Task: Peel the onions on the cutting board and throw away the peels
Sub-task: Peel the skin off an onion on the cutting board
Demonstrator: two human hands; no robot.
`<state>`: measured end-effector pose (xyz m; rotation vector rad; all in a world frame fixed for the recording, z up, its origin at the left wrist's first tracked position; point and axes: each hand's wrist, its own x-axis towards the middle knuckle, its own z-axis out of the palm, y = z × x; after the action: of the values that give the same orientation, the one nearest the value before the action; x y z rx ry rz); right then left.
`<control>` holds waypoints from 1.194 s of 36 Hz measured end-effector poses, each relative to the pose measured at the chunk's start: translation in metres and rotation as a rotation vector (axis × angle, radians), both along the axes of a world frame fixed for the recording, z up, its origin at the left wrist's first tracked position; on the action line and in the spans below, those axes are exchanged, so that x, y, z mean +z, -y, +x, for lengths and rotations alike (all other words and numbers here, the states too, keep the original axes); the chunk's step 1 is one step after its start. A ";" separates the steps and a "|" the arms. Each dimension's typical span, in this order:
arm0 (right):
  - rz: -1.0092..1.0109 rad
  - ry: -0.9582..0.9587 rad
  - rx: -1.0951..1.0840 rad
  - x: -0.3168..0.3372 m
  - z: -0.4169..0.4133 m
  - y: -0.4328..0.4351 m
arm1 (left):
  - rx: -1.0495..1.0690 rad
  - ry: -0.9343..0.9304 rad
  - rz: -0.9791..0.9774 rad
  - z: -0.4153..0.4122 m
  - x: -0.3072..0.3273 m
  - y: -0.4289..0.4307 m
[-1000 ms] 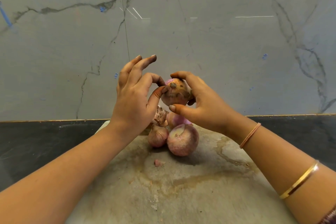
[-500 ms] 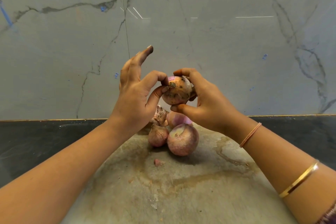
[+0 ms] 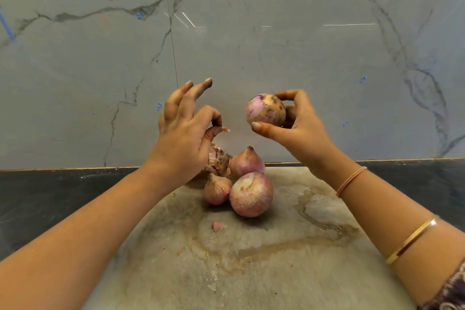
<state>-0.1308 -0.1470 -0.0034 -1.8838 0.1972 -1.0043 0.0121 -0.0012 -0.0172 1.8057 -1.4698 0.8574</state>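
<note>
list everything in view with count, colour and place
round whole onions: three, pink-brown, clustered mid-board
partly peeled onion: one, pink and brown, in right hand
papery peel pile: one, pale brown, behind the cluster
small peel scrap: one, pink, on board
stained flat cutting board: one, beige, on counter
dark counter: one, black, under board
veined marble wall: one, grey, behind
left hand: one, pinching a peel sliver
right hand: one, gripping that onion; gold bangle

soft even light, wide-angle distortion

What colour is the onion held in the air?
The onion in the right hand is pink-purple with brown patches; head view.
</note>
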 end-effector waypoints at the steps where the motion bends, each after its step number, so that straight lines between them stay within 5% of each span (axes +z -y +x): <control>1: 0.000 -0.010 0.012 -0.001 0.000 -0.001 | 0.028 -0.007 0.024 0.001 -0.001 0.000; 21: -0.019 -0.249 0.341 0.001 -0.008 -0.009 | -0.189 0.054 0.015 0.005 0.005 -0.005; 43: 0.002 -0.294 0.360 0.004 -0.009 -0.007 | -0.229 0.009 0.030 0.005 0.004 -0.005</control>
<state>-0.1396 -0.1405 0.0004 -1.9704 0.0263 -0.4839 0.0171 0.0040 -0.0134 1.6170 -1.6648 0.7318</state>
